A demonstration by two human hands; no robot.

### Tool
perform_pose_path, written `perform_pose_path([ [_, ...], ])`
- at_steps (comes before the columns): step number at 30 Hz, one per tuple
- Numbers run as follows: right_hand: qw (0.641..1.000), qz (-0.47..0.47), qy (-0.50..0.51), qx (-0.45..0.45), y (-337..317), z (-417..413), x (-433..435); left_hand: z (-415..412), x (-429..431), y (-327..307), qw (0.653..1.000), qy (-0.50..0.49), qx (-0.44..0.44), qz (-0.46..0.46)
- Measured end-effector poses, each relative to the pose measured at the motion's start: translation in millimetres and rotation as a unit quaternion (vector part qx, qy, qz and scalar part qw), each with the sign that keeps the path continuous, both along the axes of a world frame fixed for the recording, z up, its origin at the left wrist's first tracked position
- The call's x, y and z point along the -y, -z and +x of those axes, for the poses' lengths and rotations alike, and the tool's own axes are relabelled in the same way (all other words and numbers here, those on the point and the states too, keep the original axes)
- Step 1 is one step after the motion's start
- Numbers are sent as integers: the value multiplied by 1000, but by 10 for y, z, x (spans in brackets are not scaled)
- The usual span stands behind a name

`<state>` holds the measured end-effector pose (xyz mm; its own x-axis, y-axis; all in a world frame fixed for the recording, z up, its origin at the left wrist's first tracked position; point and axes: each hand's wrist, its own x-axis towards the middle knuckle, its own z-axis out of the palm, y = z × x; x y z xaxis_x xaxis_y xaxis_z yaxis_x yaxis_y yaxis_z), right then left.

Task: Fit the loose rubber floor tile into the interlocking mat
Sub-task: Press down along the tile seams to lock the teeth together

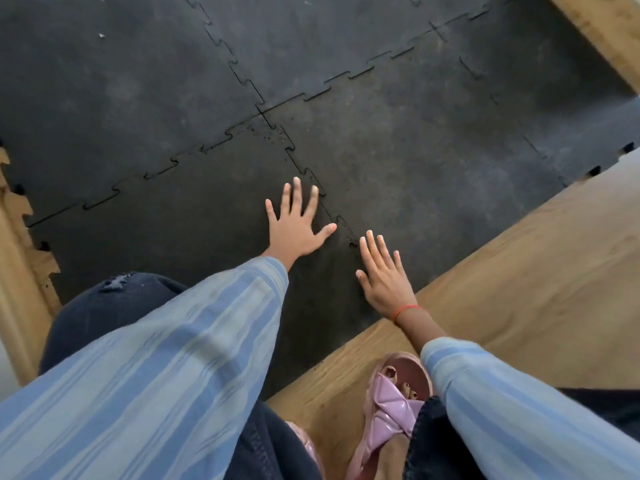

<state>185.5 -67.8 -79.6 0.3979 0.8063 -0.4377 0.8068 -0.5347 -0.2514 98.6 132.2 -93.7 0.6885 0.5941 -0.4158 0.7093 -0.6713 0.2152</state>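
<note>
Pressing flat, we find the left hand [294, 226] on the near tile [194, 216], fingers spread wide, grip holding nothing. The right hand [384, 277] lies open, also holding nothing, on the adjoining tile [433, 188] just across the toothed seam [323, 199]. The near tile sits within the mat [121, 81], over the wooden floor [519, 289]. A pink sandal [391, 410] rests on the floor.
</note>
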Motion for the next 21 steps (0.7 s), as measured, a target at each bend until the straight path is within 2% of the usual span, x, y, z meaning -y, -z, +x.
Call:
perform_pose_path([
  [7, 993, 59, 7, 105, 344, -304, 19, -61, 94, 230, 997, 19, 44, 62],
  [12, 993, 55, -2, 100, 307, -286, -26, -39, 111, 175, 998, 28, 22, 60],
  [15, 995, 64, -26, 78, 274, -159, -445, -41, -100, 145, 996, 51, 33, 67],
  [18, 994, 81, -44, 55, 276, -109, -917, -178, -436, 158, 996, -2, 45, 73],
  [21, 991, 96, -32, 91, 340, -113, -1050, -295, -505, 255, 993, -13, 52, 106],
])
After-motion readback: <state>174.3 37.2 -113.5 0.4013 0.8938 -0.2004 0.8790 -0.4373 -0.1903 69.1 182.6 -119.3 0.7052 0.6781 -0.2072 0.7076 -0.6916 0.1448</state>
